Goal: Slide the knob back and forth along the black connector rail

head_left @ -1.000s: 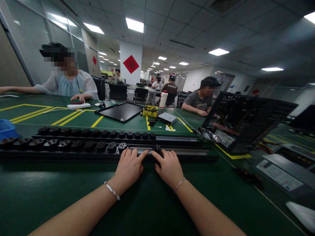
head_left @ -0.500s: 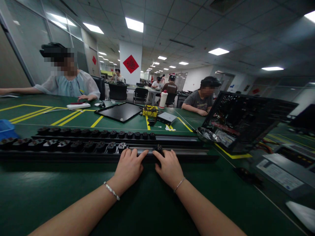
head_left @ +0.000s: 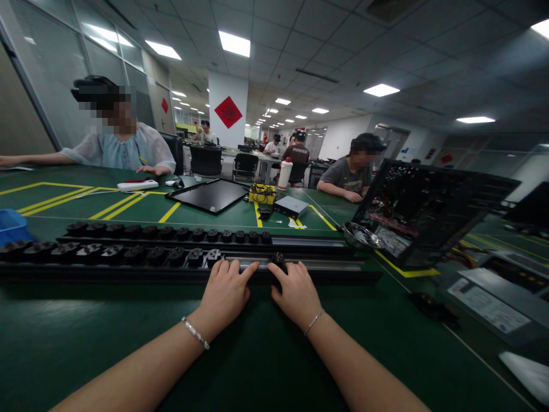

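Two long black rails (head_left: 317, 265) lie across the green table, each with a row of several black socket modules (head_left: 128, 254) along its left part. My left hand (head_left: 225, 292) rests on the near rail beside the last module, fingers curled over the rail's edge and forefinger stretched along it. My right hand (head_left: 295, 290) grips one loose black socket module (head_left: 278, 262) sitting on the near rail, thumb and fingers closed around it. Both wrists wear thin bracelets.
An open computer case (head_left: 424, 212) stands at the right with a metal bowl (head_left: 359, 236) before it. A black panel (head_left: 210, 195), a yellow box of cables (head_left: 262, 194) and a grey box (head_left: 291, 206) lie beyond. A blue bin (head_left: 11, 225) sits far left. Other people sit across the table.
My hands have hardly moved; the right hand with its module has shifted slightly right. The person at the far left has moved a hand off the white object.
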The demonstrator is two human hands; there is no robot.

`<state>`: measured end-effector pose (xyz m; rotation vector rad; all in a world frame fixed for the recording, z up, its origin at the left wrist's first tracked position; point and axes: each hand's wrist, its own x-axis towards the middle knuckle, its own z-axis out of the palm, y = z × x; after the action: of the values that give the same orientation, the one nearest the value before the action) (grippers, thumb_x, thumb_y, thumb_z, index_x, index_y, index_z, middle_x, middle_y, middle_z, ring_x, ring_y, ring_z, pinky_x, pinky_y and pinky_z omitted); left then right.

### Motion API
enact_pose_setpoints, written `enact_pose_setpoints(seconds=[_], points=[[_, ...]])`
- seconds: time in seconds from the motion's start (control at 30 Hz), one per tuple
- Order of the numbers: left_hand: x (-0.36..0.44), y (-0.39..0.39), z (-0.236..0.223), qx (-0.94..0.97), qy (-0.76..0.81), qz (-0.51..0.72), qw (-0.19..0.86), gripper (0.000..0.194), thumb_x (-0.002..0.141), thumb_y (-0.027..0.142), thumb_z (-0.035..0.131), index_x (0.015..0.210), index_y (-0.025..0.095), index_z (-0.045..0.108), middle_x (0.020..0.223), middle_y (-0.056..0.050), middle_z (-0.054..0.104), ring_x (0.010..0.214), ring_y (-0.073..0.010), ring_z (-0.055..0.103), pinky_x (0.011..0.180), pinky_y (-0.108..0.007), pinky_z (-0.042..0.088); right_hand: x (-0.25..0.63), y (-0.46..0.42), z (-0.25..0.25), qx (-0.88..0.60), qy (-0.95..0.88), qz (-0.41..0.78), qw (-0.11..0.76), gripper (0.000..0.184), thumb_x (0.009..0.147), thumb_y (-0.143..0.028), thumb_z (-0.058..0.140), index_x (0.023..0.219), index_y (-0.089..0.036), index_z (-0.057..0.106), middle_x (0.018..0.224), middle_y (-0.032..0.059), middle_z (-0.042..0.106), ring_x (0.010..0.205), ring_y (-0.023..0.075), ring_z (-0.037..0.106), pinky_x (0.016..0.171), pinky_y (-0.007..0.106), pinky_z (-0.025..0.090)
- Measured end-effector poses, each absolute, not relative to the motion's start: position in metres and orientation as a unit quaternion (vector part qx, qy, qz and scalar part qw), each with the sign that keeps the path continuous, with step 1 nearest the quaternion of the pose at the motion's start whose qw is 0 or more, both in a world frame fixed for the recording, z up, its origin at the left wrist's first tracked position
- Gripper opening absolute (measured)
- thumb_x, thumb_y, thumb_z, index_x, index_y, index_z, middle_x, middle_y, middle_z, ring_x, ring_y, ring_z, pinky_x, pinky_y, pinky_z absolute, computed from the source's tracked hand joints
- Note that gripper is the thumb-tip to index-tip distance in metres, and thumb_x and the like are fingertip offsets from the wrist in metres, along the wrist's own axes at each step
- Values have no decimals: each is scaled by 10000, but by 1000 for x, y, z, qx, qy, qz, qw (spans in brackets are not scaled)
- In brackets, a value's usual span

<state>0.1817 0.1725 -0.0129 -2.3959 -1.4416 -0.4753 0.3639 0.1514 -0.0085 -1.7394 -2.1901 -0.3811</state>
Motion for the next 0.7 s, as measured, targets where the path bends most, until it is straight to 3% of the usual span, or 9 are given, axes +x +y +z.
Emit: enact_pose_setpoints(seconds=[0.13, 0.33, 0.43, 0.7], points=[[182, 172, -13, -836, -502, -169, 145, 528, 767, 228, 518, 1283, 328, 464, 921, -62, 551, 925, -247, 474, 909, -399, 300, 365, 151, -8, -610, -766, -133, 156, 486, 745, -253, 587, 1223, -309, 517, 995, 68, 583, 969, 217, 513, 1008, 430, 281], [182, 173, -12, -836, -501, -172, 141, 520, 773, 225, 513, 1280, 328, 470, 926, -68, 555, 923, -249, 472, 900, -400, 303, 365, 148, -10, -620, -752, -149, 169, 431, 751, -261, 582, 1176, -310, 529, 1174, 86, 547, 1093, 255, 472, 1008, 521, 254], [182, 173, -13, -836, -499, -174, 145, 527, 769, 227, 521, 1283, 327, 465, 932, -64, 553, 921, -247, 473, 910, -403, 300, 364, 146, -9, -612, -750, -164, 189, 380, 753, -262, 581, 1132, -289, 560, 1214, 100, 515, 1130, 266, 447, 993, 490, 293], [182, 172, -13, -836, -501, -173, 143, 525, 777, 230, 516, 1288, 333, 457, 940, -65, 554, 934, -247, 472, 913, -400, 301, 368, 150, -10, -590, -761, -132, 234, 323, 759, -253, 569, 1082, -246, 585, 1090, 90, 540, 1030, 227, 499, 938, 385, 373]])
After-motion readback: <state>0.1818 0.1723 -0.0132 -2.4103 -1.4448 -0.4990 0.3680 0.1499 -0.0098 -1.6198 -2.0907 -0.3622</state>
